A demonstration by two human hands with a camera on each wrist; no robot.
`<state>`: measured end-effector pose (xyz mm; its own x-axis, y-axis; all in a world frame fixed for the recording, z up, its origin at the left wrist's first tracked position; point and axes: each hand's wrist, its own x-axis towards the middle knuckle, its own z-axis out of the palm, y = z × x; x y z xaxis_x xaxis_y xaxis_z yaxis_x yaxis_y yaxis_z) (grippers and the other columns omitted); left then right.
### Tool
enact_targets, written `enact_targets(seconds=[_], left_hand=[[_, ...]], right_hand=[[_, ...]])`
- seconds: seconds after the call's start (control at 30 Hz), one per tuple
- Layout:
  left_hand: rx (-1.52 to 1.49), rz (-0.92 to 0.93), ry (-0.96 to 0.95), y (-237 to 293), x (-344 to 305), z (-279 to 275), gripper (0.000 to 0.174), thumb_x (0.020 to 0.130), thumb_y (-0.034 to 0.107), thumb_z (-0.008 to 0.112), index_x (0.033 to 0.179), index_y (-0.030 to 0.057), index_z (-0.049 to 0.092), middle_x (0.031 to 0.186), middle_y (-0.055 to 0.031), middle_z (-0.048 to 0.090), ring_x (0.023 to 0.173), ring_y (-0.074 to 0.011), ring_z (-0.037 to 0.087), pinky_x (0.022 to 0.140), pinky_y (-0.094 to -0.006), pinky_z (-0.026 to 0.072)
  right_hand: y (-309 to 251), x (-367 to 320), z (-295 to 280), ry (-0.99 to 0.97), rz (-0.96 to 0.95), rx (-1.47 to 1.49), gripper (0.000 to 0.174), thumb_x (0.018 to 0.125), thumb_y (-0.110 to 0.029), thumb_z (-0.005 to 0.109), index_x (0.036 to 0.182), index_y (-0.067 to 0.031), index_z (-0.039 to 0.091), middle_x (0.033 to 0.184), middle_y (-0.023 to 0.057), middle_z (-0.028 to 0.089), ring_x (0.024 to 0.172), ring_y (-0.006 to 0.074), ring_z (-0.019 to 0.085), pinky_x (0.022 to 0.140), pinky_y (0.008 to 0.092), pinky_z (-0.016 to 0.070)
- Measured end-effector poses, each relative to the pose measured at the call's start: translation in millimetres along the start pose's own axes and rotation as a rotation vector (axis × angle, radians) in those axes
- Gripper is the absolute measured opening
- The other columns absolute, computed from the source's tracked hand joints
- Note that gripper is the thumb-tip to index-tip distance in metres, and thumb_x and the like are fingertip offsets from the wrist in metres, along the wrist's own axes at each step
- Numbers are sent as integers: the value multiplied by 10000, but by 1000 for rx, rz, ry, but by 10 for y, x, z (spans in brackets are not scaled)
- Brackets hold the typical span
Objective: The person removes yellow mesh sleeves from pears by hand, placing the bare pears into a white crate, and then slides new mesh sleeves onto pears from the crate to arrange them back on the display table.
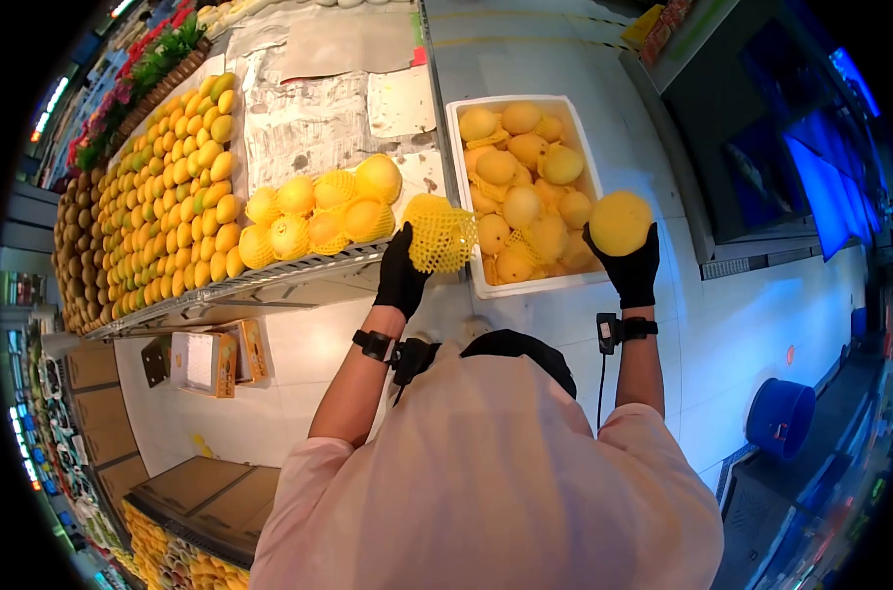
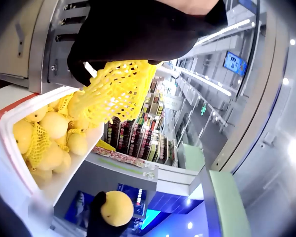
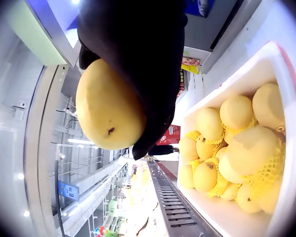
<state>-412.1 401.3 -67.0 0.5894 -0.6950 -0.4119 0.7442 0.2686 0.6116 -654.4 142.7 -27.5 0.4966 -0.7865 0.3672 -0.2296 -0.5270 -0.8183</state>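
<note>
My black-gloved left hand (image 1: pixel 401 273) grips a yellow foam net sleeve (image 1: pixel 445 238) near the display's front edge. In the left wrist view the loose end of the net (image 2: pixel 123 94) hangs open and see-through; I cannot tell whether fruit sits in its other end. My gloved right hand (image 1: pixel 631 275) holds a large, bare yellow mango (image 1: pixel 621 223), fingers curled around its side, right of the crate. A small dark stem scar shows on this mango (image 3: pixel 108 111) in the right wrist view. Between the hands stands a white foam crate (image 1: pixel 535 288) of similar mangoes (image 1: pixel 521 206), some in nets.
On the display at left, two rows of large netted mangoes (image 1: pixel 314 206) sit beside many smaller mangoes (image 1: pixel 176 187). Paper sheets (image 1: pixel 294 118) line the surface behind. Cardboard boxes (image 1: pixel 220 359) lie on the floor at left; a blue bin (image 1: pixel 781 418) stands at right.
</note>
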Motion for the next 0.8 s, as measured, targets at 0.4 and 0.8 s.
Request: enact_targets(seconds=[0.4, 0.8], left_hand=[[605, 17, 256, -809, 961, 231, 520, 892, 260, 667, 1318, 35, 469, 935, -38, 601, 740, -139, 562, 615, -289, 471], [554, 9, 147, -707, 438, 56, 312, 921, 174, 583, 1223, 103, 551, 987, -35, 628, 825, -140, 607, 749, -295, 512]], right_hand=[[382, -231, -201, -190, 112, 363, 572, 837, -229, 726, 1300, -12, 469, 1244, 152, 577, 1132, 261, 580, 958, 389, 490], [965, 203, 471, -385, 794, 1298, 520, 935, -289, 593, 1360, -41, 423, 1290, 158, 538, 1169, 288, 560, 974, 474, 484]])
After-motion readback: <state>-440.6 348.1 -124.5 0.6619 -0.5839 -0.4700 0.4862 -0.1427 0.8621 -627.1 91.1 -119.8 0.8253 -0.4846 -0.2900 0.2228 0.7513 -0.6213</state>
